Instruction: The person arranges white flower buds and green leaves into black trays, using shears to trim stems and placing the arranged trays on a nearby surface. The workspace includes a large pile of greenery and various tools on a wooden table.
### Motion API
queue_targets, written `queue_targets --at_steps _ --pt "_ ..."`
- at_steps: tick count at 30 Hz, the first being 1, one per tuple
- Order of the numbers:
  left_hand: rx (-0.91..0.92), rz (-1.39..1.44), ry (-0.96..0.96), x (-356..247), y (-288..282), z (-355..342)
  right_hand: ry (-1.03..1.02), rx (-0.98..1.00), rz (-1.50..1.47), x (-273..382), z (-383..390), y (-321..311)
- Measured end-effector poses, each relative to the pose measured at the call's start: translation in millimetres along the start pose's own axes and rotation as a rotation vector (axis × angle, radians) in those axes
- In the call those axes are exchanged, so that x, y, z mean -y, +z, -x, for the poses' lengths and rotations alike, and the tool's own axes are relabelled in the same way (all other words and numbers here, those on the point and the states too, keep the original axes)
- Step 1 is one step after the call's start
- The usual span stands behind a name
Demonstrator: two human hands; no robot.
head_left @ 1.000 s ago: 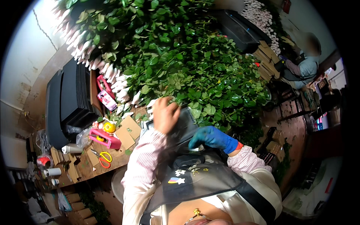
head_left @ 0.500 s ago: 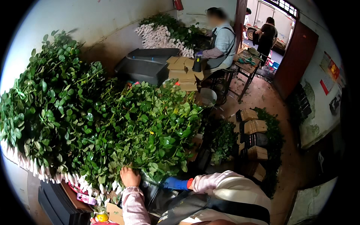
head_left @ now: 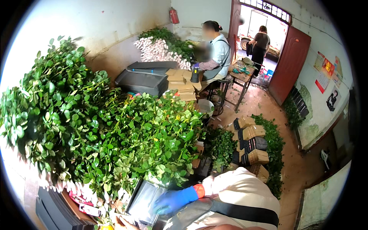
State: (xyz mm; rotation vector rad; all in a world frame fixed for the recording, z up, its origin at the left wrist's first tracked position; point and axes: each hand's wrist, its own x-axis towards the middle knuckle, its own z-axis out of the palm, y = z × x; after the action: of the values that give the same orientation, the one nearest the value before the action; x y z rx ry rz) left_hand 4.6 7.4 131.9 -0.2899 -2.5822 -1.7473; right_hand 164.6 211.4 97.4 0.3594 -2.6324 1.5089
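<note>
Right hand (head_left: 170, 201) over panel (head_left: 143, 198), left hand (head_left: 124, 224) beside it; can't tell either grip; careless sliding could snag leaves (head_left: 153, 147) behind panel.

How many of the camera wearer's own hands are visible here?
2: the right hand, blue-gloved, near the bottom centre; the left hand, bare, to its left at the lower edge, partly cut off.
</note>
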Motion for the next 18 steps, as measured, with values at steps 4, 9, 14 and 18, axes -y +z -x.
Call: queue_targets --at_steps 4,9,14,18 --pt "-0.070 0.127 -0.101 45.8 -26.6 -4.7 -0.531 0.208 0.423 16.3 -97.1 55.8" --pt "0.016 0.312 -0.330 113.0 -36.7 -11.7 -0.534 0.621 0.722 -15.2 -131.8 104.0" --pt "0.168 0.573 -0.624 199.4 -42.6 -10.1 -0.497 0.388 0.796 -30.9 -143.6 123.3" --pt "0.345 0.726 -0.833 248.2 -33.8 -3.9 -0.380 0.412 0.720 -1.8 -143.5 114.9"
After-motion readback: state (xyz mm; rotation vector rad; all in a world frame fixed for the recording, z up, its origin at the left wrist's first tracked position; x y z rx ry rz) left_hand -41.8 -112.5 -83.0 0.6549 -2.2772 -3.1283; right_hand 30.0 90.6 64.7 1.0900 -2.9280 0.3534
